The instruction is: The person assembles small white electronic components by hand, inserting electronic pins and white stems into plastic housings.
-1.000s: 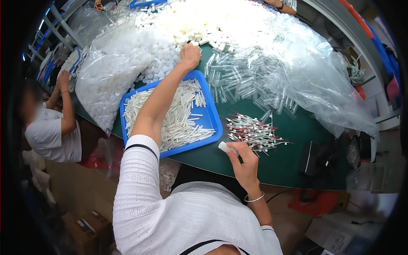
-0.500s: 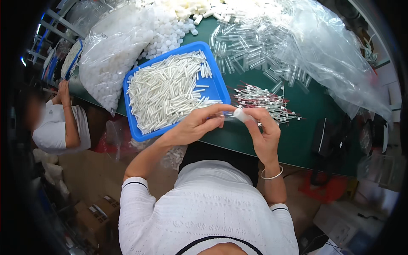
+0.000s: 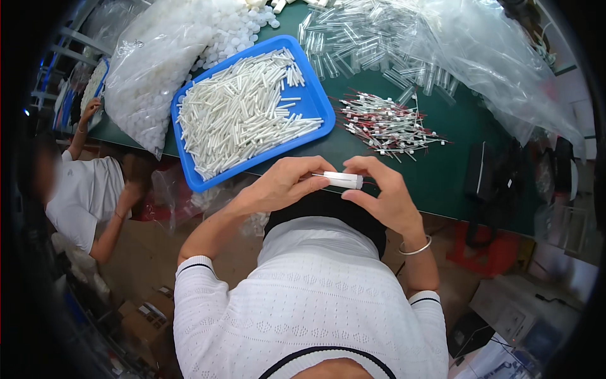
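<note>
My left hand [image 3: 287, 183] pinches the left end of a white cylinder [image 3: 342, 180], which looks encased in a clear tube and lies level in front of my body. At its right end a short red wire shows. My right hand [image 3: 385, 196] reaches round that end, thumb below and forefinger above, both apart from it. Behind the hands is a blue tray [image 3: 326, 123] heaped with short white sticks [image 3: 246, 107]. To its right lies a pile of small parts with red and white leads and white connectors [image 3: 388, 123].
Clear plastic tubes [image 3: 366, 38] and a large clear plastic bag [image 3: 486, 57] cover the back right of the green table [image 3: 454, 170]. A bag of white round caps [image 3: 142, 95] stands left of the tray. Another person [image 3: 88, 189] sits at far left.
The white cylinder has come nearer my body and turned level. My right hand's fingers, closed on its white end before, have spread apart. The other person's arms have moved.
</note>
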A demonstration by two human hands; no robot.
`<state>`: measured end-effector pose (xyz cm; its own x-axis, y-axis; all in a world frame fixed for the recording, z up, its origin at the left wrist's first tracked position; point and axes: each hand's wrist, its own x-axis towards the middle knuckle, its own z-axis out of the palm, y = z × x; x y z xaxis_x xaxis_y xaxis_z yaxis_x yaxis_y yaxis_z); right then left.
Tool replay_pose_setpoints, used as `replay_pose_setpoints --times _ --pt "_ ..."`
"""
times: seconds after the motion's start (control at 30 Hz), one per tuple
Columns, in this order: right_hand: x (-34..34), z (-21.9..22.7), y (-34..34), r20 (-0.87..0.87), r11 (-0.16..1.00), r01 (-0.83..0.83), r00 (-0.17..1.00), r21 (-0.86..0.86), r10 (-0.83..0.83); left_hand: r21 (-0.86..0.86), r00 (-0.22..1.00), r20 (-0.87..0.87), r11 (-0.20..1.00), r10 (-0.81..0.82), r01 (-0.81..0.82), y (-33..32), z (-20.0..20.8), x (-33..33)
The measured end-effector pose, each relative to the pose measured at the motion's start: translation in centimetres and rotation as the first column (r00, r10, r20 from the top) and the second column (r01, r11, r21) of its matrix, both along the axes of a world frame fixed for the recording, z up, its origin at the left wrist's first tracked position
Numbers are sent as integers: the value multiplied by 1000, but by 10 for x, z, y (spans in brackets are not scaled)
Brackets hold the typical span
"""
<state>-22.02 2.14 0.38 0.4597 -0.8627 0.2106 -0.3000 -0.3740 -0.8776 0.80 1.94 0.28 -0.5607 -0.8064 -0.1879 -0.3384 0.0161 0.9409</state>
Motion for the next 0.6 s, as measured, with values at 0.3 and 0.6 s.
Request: replay_pose_setpoints --times 0.3,0.6 --pt "-2 -21 11 261 891 -175 963 419 66 185 988 -152 982 -7 36 17 -26 -3" --pt "0 -16 19 165 814 -154 984 560 73 -400 989 28 908 147 -124 44 -33 -18"
